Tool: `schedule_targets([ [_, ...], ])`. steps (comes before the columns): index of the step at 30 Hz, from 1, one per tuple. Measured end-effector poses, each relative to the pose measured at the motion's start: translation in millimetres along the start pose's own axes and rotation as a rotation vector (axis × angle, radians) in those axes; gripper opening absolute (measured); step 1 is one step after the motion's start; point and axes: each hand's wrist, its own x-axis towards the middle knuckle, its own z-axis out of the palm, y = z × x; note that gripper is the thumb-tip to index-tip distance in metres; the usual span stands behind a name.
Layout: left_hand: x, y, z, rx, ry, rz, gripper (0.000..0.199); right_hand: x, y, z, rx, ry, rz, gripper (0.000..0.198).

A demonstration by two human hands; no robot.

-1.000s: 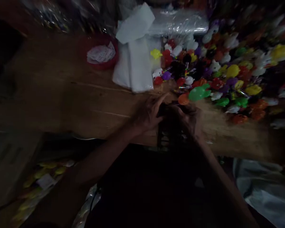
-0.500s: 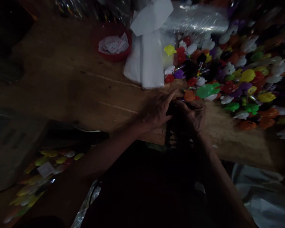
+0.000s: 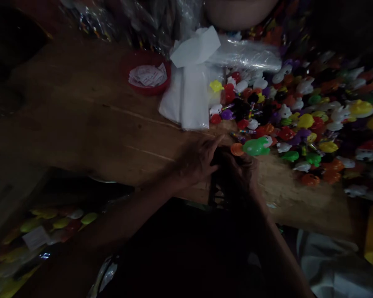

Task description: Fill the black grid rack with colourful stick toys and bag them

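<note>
Left hand (image 3: 202, 163): thumb and fingers spread beside a dark thing (image 3: 218, 158); whether they pinch it, we cannot tell.
Right hand (image 3: 246, 169): fingers curled in shadow on its other side; their hold is hidden from us.
Dark thing: between our hands, near the table (image 3: 81, 128)'s near edge, too dim to identify.
Green toy (image 3: 256, 146): just beyond the right hand, beside an orange toy (image 3: 236, 149).
Heap (image 3: 305, 121): loose toys, right of the grip.
Bags (image 3: 195, 103): flat, beyond the grip.
Red bowl (image 3: 167, 84): farther left, holding slips (image 3: 148, 75).
Progress: we judge the handwork unfinished; many toys lie loose, and how much is done we cannot tell.
</note>
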Motion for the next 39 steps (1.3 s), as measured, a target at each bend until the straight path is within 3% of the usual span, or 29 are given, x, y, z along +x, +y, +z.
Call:
schedule_targets([
  [6, -1.4, 0.9, -2.0, 0.054, -0.007, 0.015, 0.084, -4.0, -5.7, 1.8, -0.065, 0.023, 0.009, 0.018],
  [15, -4.4, -11.1, 4.4, 0.125, 0.07, 0.117, 0.09, 5.5, -2.8, 12.2, -0.212, 0.081, -0.164, 0.021],
  [20, -5.8, -12.1, 5.4, 0.136, 0.082, 0.099, 0.091, 10.8, -13.0, 16.6, -0.236, 0.081, -0.206, 0.023],
  [26, -4.7, -13.0, 3.5, 0.128, 0.056, 0.089, 0.092, 19.1, -10.6, 9.1, -0.191, -0.076, -0.284, 0.028],
  [31, -4.0, -15.2, 3.2, 0.123, 0.033, 0.053, 0.093, 25.2, -2.0, -4.1, -0.075, -0.237, -0.294, 0.021],
  [35, -4.3, -14.4, 4.1, 0.134, 0.019, 0.041, 0.094, 23.3, 0.6, -2.5, -0.081, -0.11, -0.287, 0.018],
  [39, -4.8, -14.3, 4.4, 0.129, 0.023, 0.023, 0.093, 20.9, -0.1, 4.1, -0.216, 0.009, -0.193, 0.018],
])
